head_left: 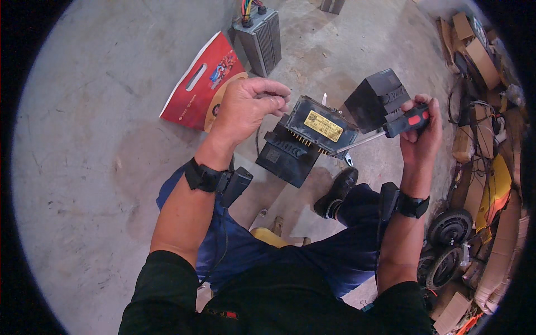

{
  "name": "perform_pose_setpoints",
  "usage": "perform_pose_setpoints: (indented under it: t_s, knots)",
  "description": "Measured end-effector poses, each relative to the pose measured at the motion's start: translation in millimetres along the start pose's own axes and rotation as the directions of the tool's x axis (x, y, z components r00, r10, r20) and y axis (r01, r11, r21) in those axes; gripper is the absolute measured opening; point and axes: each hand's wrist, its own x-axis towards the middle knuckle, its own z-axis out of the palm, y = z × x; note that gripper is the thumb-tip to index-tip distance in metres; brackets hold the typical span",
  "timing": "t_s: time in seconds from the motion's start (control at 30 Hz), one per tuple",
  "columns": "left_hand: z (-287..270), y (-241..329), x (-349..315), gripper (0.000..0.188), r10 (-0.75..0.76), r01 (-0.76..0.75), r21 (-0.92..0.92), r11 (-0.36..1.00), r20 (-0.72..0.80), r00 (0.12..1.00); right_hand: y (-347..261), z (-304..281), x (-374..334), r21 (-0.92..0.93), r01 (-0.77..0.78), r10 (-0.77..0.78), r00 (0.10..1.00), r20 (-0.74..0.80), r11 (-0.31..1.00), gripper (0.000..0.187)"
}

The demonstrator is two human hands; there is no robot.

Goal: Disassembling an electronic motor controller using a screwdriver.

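Note:
My right hand (421, 131) is closed round the black and red handle of a screwdriver (363, 142). The metal shaft points left, and its tip meets the lower edge of a black electronic module (347, 133) by a row of brass-coloured pins. A yellow label (324, 126) covers part of the module's top. The module rests over a black plastic box (282, 162). Beside the module's upper left corner is my left hand (245, 106), thumb and fingers drawn together; anything between the fingertips is too small to make out. Another black box (377, 97) stands close to my right hand.
Left of my left hand lies a red carry bag (195, 92) with a cut-out handle. Behind it stands a finned grey metal box (265, 42) with coloured wires. Cardboard (483, 61), cables and black wheels (449, 228) are heaped along the right. My shoe (336, 192) is just below the module.

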Motion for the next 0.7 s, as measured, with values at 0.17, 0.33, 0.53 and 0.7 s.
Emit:
perform_pose_setpoints:
  t_s: [0.17,0.33,0.53,0.7]
  knots:
    - [-0.2,-1.6,-0.5,0.013,0.012,-0.013,-0.035,0.999,-0.016,1.0,0.4,1.1,-0.1,0.001,-0.004,0.004,1.0,-0.023,1.0,0.036]
    - [-0.3,-2.0,1.2,0.015,0.036,-0.036,-0.042,0.998,-0.002,0.999,-0.9,-2.5,-0.5,0.013,0.0,0.0,1.0,0.001,1.0,0.036]
    - [-1.4,-4.3,2.6,0.015,0.048,-0.048,-0.032,0.998,-0.009,0.999,-0.9,-2.7,-0.6,0.005,0.009,-0.009,1.0,-0.006,1.0,0.036]
    - [0.8,-2.2,5.3,0.016,-0.002,0.001,-0.026,1.0,-0.029,1.0,-0.4,-4.9,0.0,0.001,0.009,-0.009,1.0,-0.016,1.0,0.036]
